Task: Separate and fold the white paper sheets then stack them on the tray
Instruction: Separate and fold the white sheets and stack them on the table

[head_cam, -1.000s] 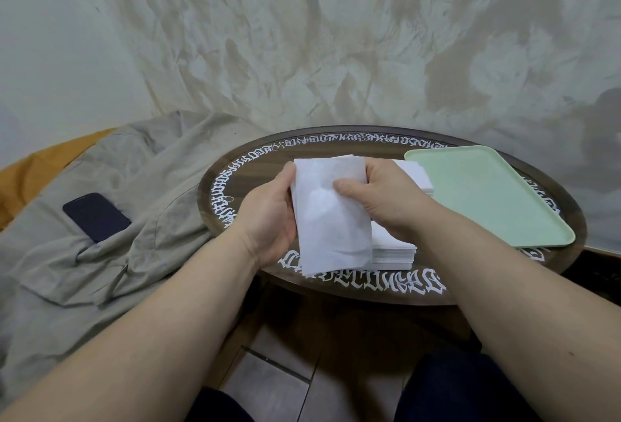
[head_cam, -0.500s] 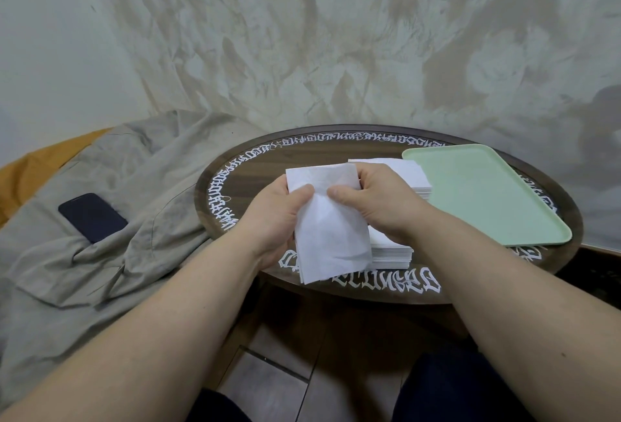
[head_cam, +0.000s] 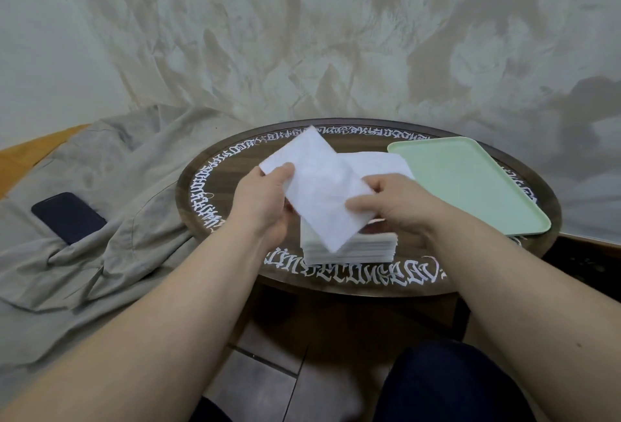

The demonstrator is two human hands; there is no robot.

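Head view: both hands hold one white paper sheet tilted above the stack of sheets on the round bench. The left hand pinches the sheet's far left corner, thumb on top; the right hand pinches its right edge, thumb pressed over it. The green tray lies just right of the stack, bare. The thin sheet could crease crooked or tear if the pinches pull unevenly, or a second sheet may cling underneath.
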